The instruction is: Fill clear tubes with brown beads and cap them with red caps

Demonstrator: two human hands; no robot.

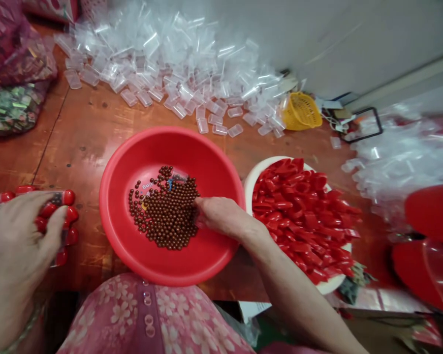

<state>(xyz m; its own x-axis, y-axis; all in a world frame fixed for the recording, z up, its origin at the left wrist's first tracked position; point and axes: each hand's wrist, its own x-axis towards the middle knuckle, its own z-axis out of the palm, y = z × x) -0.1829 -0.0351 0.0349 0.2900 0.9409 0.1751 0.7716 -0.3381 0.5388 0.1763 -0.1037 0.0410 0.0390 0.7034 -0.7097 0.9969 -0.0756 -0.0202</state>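
A red plastic basin (172,268) stands in front of me, with a heap of small brown balls (166,216) in it. My right hand (216,215) reaches in from the right at the heap's edge. Its fingers curl together against the balls, and what they hold is hidden. A small clear container (179,176) lies among the balls. On the left, my left hand (22,241) rests over several clear tubes with red ends (63,197), dark balls showing inside one. Its thumb stands apart from the fingers, whose tips are partly hidden.
Right of the basin, a white tub (249,189) is heaped with red plastic pieces (299,216). Clear plastic containers (184,93) pile along the back beside a yellow basket (302,112). A pink bag (18,73) of small packets stands back left. Red bowls (424,270) are at far right.
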